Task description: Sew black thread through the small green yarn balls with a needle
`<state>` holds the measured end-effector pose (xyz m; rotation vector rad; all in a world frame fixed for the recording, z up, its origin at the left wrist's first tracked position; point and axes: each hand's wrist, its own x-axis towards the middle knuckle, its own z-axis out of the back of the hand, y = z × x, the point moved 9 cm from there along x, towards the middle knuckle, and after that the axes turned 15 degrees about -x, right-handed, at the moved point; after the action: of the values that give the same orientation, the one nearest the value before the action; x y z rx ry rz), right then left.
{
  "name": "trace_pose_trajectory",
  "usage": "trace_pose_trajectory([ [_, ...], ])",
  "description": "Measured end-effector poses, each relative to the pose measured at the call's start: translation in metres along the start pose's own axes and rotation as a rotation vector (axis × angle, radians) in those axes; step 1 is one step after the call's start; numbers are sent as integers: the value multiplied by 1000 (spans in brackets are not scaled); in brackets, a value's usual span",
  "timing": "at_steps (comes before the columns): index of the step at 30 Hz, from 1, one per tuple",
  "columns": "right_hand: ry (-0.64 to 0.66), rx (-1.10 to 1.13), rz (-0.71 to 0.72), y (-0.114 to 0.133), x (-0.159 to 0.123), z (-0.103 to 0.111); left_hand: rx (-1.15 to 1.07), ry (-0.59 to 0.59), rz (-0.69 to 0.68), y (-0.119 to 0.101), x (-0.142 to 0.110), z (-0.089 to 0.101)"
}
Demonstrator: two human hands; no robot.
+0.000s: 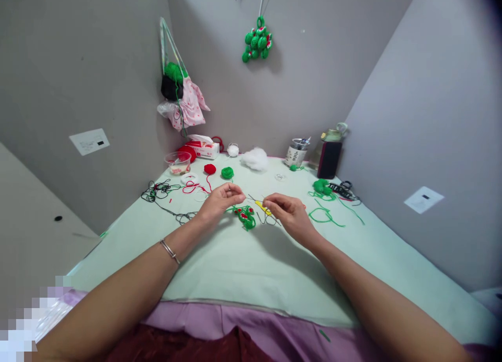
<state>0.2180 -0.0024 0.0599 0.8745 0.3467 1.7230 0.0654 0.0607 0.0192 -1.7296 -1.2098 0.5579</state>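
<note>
We see a pale green tabletop (pixel 235 268) with both our bare hands raised above its middle. Our left hand (pixel 224 200), below a silver bracelet (pixel 170 251), has its thumb and forefinger narrowed to a pinch. Our right hand (pixel 288 210), facing it and well apart, also keeps its fingers narrow. Whether either pinch closes on a fine thread, we cannot tell.

Between the hands, slightly nearer our edge of the tabletop, lies a small green crocheted piece (pixel 247 219) with red and white spots. Just beside it, by the right hand, is a yellow-handled tool (pixel 262 207) among dark strands.

Towards the far edge we find a red yarn ball (pixel 209 169), a green yarn ball (pixel 227 172) and fluffy white stuffing (pixel 254 159). A tissue box (pixel 206 150) and a clear tub (pixel 178 164) stand near the far left corner; a pen tin (pixel 296 155) and a dark phone (pixel 329 160), propped upright, stand near the far right corner.
</note>
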Motion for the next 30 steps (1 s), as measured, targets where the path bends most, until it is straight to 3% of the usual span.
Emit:
trace_pose_trajectory([
  [6,-77,62,-36,-10,2,9,164,219,208,25,-10,-23],
  [10,-99,-15,-27,-14,1,9,-57,179,281,24,-13,-25],
  [14,-92,-248,302,16,-10,-6,-172,96,244,19,-11,-19],
  [16,-84,-338,481,32,-20,-17,-76,84,180,18,-11,-18],
  [18,-87,-390,555,39,-25,-21,103,114,63,14,-12,-21],
  [21,-85,-392,486,32,-21,-18,387,215,-136,5,-18,-33],
  [23,-68,-370,396,23,-15,-14,488,265,-188,3,-20,-38],
  [30,0,-261,260,11,-9,-15,386,150,-89,4,-11,-25],
])
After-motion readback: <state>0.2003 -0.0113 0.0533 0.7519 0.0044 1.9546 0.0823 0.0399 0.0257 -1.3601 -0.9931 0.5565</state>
